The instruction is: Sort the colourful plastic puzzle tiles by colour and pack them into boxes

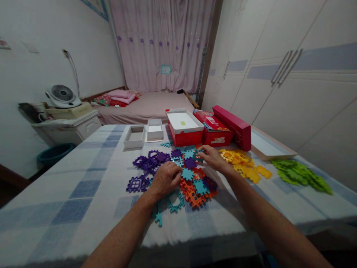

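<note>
Flat interlocking plastic pieces with notched edges lie in a mixed heap in front of me. My left hand (166, 179) rests low over the heap with its fingers curled inward; whatever it grips is hidden. At the heap's far right, my right hand (214, 158) has its fingertips closed on a dark teal notched piece (199, 155). Between the hands lie a purple square piece (190, 163) and a light blue piece (187, 174). Orange pieces (192, 195) are nearer to me. Purple pieces (147, 163) spread to the left, and a teal frame-shaped piece (176, 201) lies below my left hand.
Yellow pieces (245, 167) and green pieces (299, 173) form separate piles on the right. Behind stand a red box with a white tray (186, 138), another red box (217, 138), a long pink-red box (234, 128) and small white boxes (134, 140). A checked cloth (75, 190) covers the table.
</note>
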Demonstrator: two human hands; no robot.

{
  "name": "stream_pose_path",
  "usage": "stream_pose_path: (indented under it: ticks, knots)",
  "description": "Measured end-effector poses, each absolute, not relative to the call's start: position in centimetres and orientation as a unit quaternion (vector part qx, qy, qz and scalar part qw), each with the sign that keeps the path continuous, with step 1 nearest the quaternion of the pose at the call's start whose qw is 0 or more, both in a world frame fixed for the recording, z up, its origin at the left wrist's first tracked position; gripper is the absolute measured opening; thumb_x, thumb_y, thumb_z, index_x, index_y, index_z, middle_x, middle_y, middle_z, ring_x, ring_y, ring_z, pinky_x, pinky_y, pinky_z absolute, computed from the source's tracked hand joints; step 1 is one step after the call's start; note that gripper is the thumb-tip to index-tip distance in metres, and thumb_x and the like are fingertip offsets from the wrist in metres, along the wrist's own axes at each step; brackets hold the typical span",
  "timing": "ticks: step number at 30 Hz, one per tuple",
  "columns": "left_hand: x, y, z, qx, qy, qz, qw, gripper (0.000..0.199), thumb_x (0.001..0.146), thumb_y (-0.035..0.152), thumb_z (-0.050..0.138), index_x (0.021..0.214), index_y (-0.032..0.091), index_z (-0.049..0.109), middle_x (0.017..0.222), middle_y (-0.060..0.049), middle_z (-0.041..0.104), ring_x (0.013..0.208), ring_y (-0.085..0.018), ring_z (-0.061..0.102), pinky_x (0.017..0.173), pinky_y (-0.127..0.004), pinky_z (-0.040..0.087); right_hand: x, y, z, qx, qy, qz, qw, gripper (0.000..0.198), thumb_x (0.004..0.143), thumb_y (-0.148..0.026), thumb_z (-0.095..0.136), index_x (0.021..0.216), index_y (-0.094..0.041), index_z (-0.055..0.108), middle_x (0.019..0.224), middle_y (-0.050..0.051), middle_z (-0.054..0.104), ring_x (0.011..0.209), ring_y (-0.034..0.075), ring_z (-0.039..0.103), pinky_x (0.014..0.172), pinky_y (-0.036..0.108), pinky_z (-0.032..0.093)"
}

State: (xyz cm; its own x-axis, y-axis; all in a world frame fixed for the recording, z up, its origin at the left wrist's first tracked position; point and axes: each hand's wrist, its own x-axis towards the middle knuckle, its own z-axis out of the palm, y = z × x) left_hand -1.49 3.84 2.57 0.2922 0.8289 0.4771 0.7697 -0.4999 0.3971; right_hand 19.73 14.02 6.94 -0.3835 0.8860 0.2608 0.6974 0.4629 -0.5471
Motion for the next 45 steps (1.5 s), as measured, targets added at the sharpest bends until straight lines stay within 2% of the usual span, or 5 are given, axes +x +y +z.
stream_pose_path:
  ticks: [7,26,36,41,45]
  knots:
    - [-1.8,4.1,2.6,0.758,0.554,0.345,0.015,0.019,0.084,0.016,0.049,0.092,0.016,0.066,0.089,-0.007,0.066,0.091,-0.020,0.056,0.084,-0.035,0.046,16.9,16.1,5.0,-0.512,-0.827,0.115,0.204,0.025,0.081,-0.028,0.052,0.102,-0.015,0.059,0.103,0.010,0.064,0.098,0.023,0.055,0.081,0.032,0.037]
    - [-2.0,4.5,2.3,0.670,0.685,0.283,-0.035,0.027,0.079,0.019,0.051,0.103,0.017,0.064,0.111,-0.009,0.064,0.107,-0.024,0.055,0.092,-0.040,0.044,18.7,14.4,5.4,-0.399,-0.843,0.214,0.290,0.038,0.076,-0.015,0.049,0.113,-0.018,0.059,0.109,0.007,0.064,0.096,0.019,0.059,0.089,0.034,0.043]
    - [-2.1,4.1,2.5,0.708,0.648,0.275,-0.054,0.026,0.080,0.026,0.055,0.104,0.023,0.065,0.116,-0.007,0.062,0.113,-0.025,0.051,0.097,-0.043,0.039,18.1,13.9,6.4,-0.404,-0.763,0.196,0.465,0.028,0.079,-0.024,0.047,0.102,-0.018,0.062,0.097,0.006,0.065,0.088,0.019,0.059,0.083,0.032,0.045]
    - [-2.8,4.1,2.9,0.668,0.704,0.228,-0.077,0.022,0.075,0.013,0.053,0.092,0.021,0.065,0.106,-0.008,0.064,0.106,-0.027,0.052,0.094,-0.046,0.037,16.4,12.8,5.6,-0.382,-0.781,0.343,0.356,0.027,0.081,-0.031,0.048,0.100,-0.018,0.060,0.088,0.002,0.065,0.078,0.016,0.057,0.072,0.029,0.045]
    - [-2.8,3.7,3.5,0.673,0.704,0.202,-0.106,0.016,0.074,0.014,0.054,0.086,0.020,0.063,0.097,-0.010,0.061,0.099,-0.028,0.051,0.088,-0.045,0.038,14.1,12.1,4.6,-0.395,-0.836,0.246,0.291,0.022,0.082,-0.027,0.047,0.099,-0.019,0.060,0.097,0.005,0.063,0.088,0.017,0.056,0.082,0.030,0.042]
